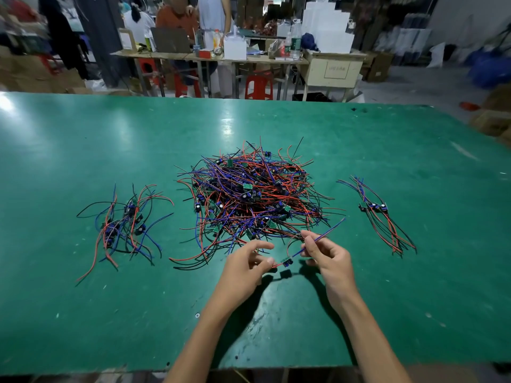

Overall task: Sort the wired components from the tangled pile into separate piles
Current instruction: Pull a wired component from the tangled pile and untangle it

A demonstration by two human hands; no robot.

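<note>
A big tangled pile [254, 194] of small green boards with red, blue and black wires lies in the middle of the green table [83, 313]. A looser sorted pile [124, 225] lies to its left. A tidy row of a few components [378, 214] lies to its right. Just in front of the big pile, both hands hold one wired component [287, 262] above the table. My left hand [249, 268] pinches its red wire end. My right hand [326, 255] pinches its blue wires, which stick out up and to the right.
The table's near edge runs along the bottom of the view and its far edge lies behind the piles. Beyond it stand other work tables, red stools, boxes and several people.
</note>
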